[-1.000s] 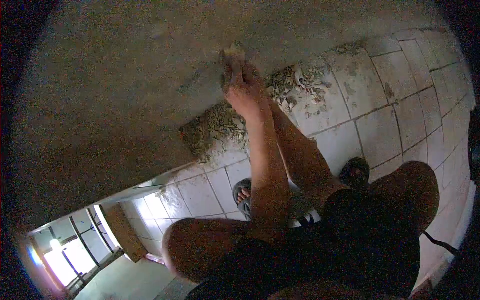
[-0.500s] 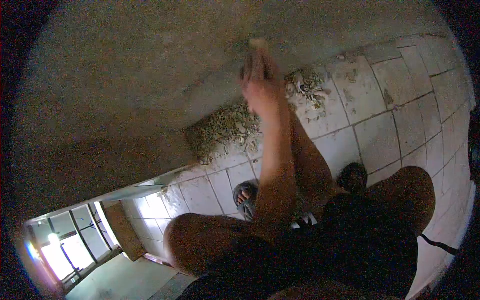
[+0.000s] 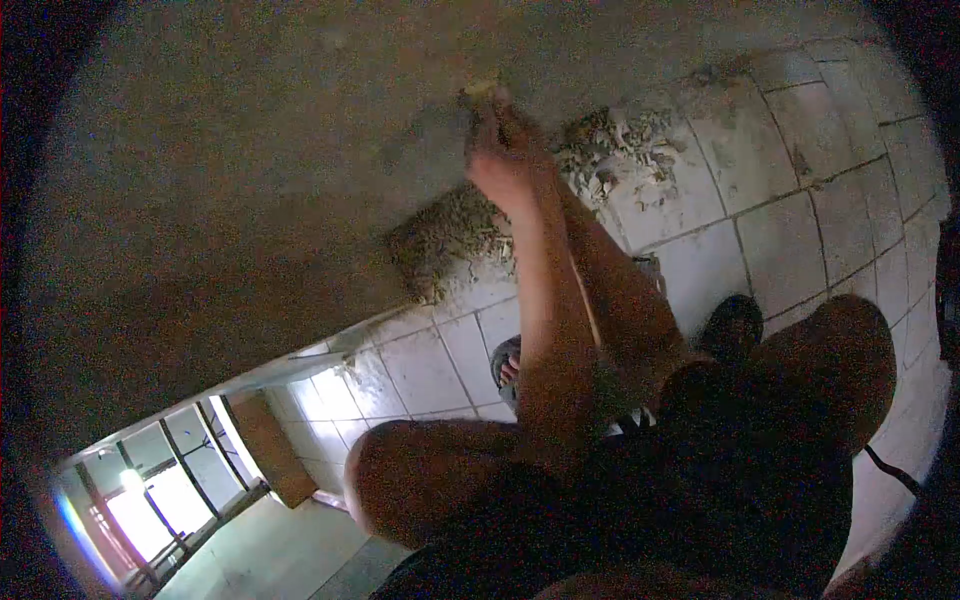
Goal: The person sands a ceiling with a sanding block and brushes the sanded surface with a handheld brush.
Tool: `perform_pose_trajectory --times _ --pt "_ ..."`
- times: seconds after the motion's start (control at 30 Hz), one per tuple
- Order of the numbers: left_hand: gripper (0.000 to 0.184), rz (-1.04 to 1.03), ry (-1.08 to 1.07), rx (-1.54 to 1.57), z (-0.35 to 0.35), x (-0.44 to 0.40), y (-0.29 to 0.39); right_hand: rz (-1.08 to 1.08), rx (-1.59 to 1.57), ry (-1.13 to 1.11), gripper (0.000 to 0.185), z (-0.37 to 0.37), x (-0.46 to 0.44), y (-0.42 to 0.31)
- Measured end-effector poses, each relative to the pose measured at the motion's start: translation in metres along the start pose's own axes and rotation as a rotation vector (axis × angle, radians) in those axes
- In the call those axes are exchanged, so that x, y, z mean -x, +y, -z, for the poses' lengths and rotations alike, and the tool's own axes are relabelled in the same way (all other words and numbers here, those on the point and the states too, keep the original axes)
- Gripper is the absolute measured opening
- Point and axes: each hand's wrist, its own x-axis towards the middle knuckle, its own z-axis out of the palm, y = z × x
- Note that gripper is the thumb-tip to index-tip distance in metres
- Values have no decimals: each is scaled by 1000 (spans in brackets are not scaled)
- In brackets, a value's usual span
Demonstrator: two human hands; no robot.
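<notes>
Hands together at a dim, rough wall (image 3: 250, 200), a crouching person reaches forward over a white tiled floor (image 3: 680, 235). The left hand (image 3: 500, 180) looks bunched, its fingers drawn in, beside the largely hidden right hand (image 3: 524, 132); blur and shadow leave it unclear which one grips the pale yellowish piece (image 3: 481, 89) at their far end, against or just before the wall. Flakes and chips (image 3: 450, 235) lie along the wall's foot on the left, with more curled scraps (image 3: 630, 140) on the right, suggesting a fair amount has already come loose. None of the litter appears gathered up. How much of the wall remains to be worked cannot be told in this grainy light.
</notes>
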Motion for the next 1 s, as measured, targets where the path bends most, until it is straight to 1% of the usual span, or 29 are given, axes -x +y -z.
perform_pose_trajectory --times 0.03,0.07,0.13,0.23,0.27,0.33,0.37,0.43,0.47,0.53,0.67,0.77,0.83,0.87,0.93,1.0 --pt "29 29 2 60 -2 1 2 186 288 541 52 -2 4 -2" --pt "29 57 3 119 -2 2 6 186 283 532 52 -2 5 -4" --pt "30 111 7 242 -2 4 12 375 754 168 50 0 3 -5" --pt "29 119 40 235 2 1 23 638 1422 -421 48 19 -8 -6" --pt "29 120 57 233 3 0 26 636 1419 -421 48 35 -11 -6" --pt "28 121 93 232 4 -2 32 991 1520 -213 44 66 -17 -5" --pt "28 119 90 233 2 -3 31 987 1520 -214 44 64 -17 -5" --pt "27 66 84 36 -3 -7 28 862 1584 -281 45 55 -16 -6" --pt "27 64 79 36 -2 -7 29 857 1582 -284 45 50 -15 -4" --pt "27 72 30 31 0 -9 30 755 1335 -236 46 42 -16 0" --pt "27 106 -41 23 0 -8 28 531 941 -24 44 40 -18 5" --pt "28 -115 76 -16 -16 -19 15 404 698 139 43 40 -23 8" --pt "29 -269 155 -30 -26 -24 13 365 596 204 42 44 -25 13" --pt "29 -272 159 -24 -22 -25 26 356 559 229 41 46 -27 17" --pt "28 -89 11 124 -5 -25 63 345 502 246 41 51 -28 21" --pt "28 -61 -20 129 -3 -27 75 326 453 252 40 54 -32 26"
